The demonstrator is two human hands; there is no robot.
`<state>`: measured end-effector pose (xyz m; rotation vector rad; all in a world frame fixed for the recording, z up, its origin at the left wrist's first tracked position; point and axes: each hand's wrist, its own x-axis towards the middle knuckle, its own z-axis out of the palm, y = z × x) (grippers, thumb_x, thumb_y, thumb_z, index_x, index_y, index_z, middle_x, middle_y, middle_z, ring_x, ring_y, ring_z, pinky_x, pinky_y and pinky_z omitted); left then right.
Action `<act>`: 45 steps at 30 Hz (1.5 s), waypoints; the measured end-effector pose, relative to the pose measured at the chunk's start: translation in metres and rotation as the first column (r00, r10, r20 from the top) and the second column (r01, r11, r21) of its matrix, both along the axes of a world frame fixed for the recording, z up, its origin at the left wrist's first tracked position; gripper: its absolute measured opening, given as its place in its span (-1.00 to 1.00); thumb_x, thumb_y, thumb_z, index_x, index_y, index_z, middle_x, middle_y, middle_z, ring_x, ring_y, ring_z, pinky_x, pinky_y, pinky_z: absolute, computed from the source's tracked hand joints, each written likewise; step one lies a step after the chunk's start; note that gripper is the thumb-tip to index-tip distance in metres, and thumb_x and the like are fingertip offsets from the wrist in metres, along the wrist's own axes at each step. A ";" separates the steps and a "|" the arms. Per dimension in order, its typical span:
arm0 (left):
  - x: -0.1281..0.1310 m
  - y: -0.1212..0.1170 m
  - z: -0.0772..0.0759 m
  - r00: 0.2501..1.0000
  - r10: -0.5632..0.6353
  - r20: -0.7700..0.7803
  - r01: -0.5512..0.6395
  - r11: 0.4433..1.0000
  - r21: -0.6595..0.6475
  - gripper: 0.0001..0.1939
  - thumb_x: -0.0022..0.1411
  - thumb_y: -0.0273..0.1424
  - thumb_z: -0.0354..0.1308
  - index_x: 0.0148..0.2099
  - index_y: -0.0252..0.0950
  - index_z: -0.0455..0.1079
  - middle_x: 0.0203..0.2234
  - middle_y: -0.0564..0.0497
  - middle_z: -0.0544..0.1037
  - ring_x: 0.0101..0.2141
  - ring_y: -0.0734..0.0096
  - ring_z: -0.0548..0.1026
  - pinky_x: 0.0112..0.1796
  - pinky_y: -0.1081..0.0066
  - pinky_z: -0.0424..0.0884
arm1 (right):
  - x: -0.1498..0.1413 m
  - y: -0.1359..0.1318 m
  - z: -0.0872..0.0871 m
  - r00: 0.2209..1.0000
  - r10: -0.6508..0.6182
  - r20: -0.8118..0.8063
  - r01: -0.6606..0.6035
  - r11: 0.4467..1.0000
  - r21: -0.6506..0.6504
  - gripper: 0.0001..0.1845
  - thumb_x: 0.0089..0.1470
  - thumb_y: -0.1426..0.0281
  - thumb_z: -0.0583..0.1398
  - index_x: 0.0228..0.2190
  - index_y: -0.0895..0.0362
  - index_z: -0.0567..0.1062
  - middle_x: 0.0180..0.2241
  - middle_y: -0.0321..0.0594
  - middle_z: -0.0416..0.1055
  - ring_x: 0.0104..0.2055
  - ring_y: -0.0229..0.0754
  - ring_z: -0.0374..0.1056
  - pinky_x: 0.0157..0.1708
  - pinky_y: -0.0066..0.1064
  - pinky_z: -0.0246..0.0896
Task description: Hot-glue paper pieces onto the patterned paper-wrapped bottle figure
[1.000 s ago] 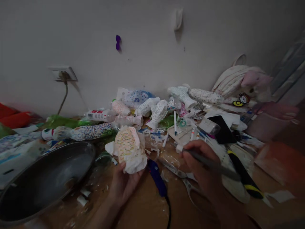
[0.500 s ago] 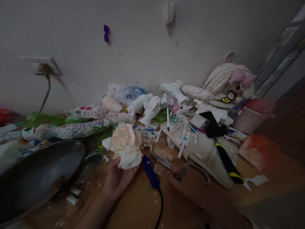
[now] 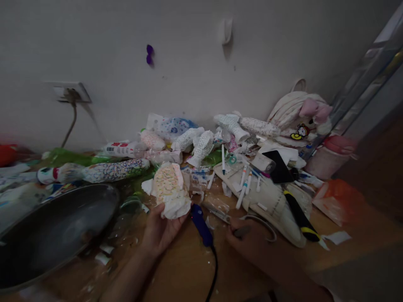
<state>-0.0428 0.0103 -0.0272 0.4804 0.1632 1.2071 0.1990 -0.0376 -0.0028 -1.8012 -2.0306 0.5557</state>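
My left hand (image 3: pixel 162 230) is closed around the lower end of a white craft piece (image 3: pixel 171 191), whose front carries a multicoloured scale pattern. White material bunches at its bottom, by my fingers. Over the table at right, my right hand (image 3: pixel 247 239) is closed on a pair of scissors (image 3: pixel 218 213), their blades pointing to the upper left. Part of the handle is hidden by my fingers. Between both hands lies a dark blue glue gun (image 3: pixel 200 226) with a black cord and a small red light, its tip close to the craft piece.
A dark pan (image 3: pixel 59 230) stands at left. Fish-shaped crafts (image 3: pixel 201 147) and bottles are heaped along the wall. White pens (image 3: pixel 242 195), a phone (image 3: pixel 278 167) and a black-and-yellow handled tool (image 3: pixel 300 216) lie at right, near an orange bag (image 3: pixel 340 199).
The camera view has shifted slightly, so most things appear a little farther right. Both hands keep their holds, with the craft piece and scissors in nearly the same place on the table.
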 end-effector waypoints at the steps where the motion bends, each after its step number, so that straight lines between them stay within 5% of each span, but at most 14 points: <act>1: -0.001 0.000 0.000 1.000 0.009 -0.001 -0.009 1.000 -0.001 -0.36 0.14 -0.43 0.16 0.26 -0.21 0.12 -0.04 -0.12 0.55 -0.03 0.18 0.49 0.01 0.30 0.40 | 0.000 0.002 -0.004 1.000 -0.027 0.009 0.027 1.000 -0.015 -0.87 -0.07 0.47 0.10 -0.60 0.10 0.36 -0.61 -0.30 0.32 -0.54 -0.24 0.24 -0.52 -0.43 0.03; 8: -0.001 -0.002 0.001 1.000 -0.019 -0.008 0.019 0.999 0.026 -0.37 0.15 -0.40 0.17 0.26 -0.24 0.12 -0.05 -0.14 0.55 -0.03 0.15 0.49 -0.02 0.35 0.42 | 0.006 -0.003 0.000 0.992 -0.013 -0.124 0.020 0.998 0.058 -0.78 0.03 0.41 0.07 -0.62 0.11 0.27 -0.64 -0.36 0.24 -0.55 -0.29 0.19 -0.53 -0.47 -0.01; 13: 0.000 -0.002 0.001 1.000 -0.014 0.002 0.014 0.999 0.033 -0.35 0.13 -0.43 0.19 0.27 -0.24 0.12 -0.05 -0.15 0.55 -0.04 0.15 0.50 0.00 0.32 0.40 | 0.018 -0.011 -0.005 0.961 -0.022 -0.274 -0.002 0.996 -0.089 -0.84 0.08 0.32 0.12 -0.49 0.09 0.37 -0.61 -0.37 0.29 -0.56 -0.29 0.23 -0.58 -0.49 0.03; 19: 0.002 -0.003 0.003 1.000 -0.018 0.011 0.018 0.999 0.048 -0.44 0.12 -0.40 0.22 0.18 -0.21 0.27 -0.05 -0.10 0.55 -0.04 0.17 0.50 -0.01 0.35 0.41 | 0.029 -0.030 -0.009 0.913 0.331 -0.239 -0.294 0.939 0.175 -0.78 0.11 0.42 0.09 -0.21 0.00 0.47 -0.20 -0.23 0.45 -0.13 -0.16 0.36 -0.15 -0.35 0.26; 24: 0.003 -0.004 0.003 1.000 -0.023 0.003 0.023 0.999 0.035 -0.35 0.14 -0.41 0.20 0.27 -0.23 0.13 -0.05 -0.12 0.55 -0.05 0.18 0.50 0.00 0.35 0.40 | 0.024 -0.043 -0.008 0.908 0.362 -0.211 -0.345 0.932 0.114 -0.79 -0.02 0.54 0.09 -0.38 0.06 0.48 -0.36 -0.25 0.42 -0.28 -0.21 0.38 -0.30 -0.40 0.27; 36: 0.004 -0.005 0.003 0.999 -0.039 0.031 0.037 0.997 0.070 -0.31 0.17 -0.44 0.16 0.31 -0.16 0.05 -0.03 -0.09 0.54 -0.02 0.17 0.48 0.01 0.33 0.39 | 0.021 -0.049 -0.025 0.899 0.265 -0.348 -0.213 0.960 0.181 -0.81 0.07 0.42 0.10 -0.38 0.03 0.53 -0.29 -0.18 0.46 -0.20 -0.15 0.38 -0.19 -0.33 0.30; 45: 0.005 -0.005 0.004 0.999 -0.030 0.038 0.027 0.997 0.075 -0.35 0.15 -0.43 0.18 0.28 -0.18 0.13 -0.04 -0.10 0.54 -0.03 0.16 0.49 0.00 0.33 0.40 | 0.023 -0.043 -0.013 0.911 0.279 -0.304 -0.259 0.960 0.105 -0.80 -0.02 0.54 0.09 -0.48 0.07 0.49 -0.45 -0.28 0.39 -0.33 -0.23 0.36 -0.30 -0.40 0.25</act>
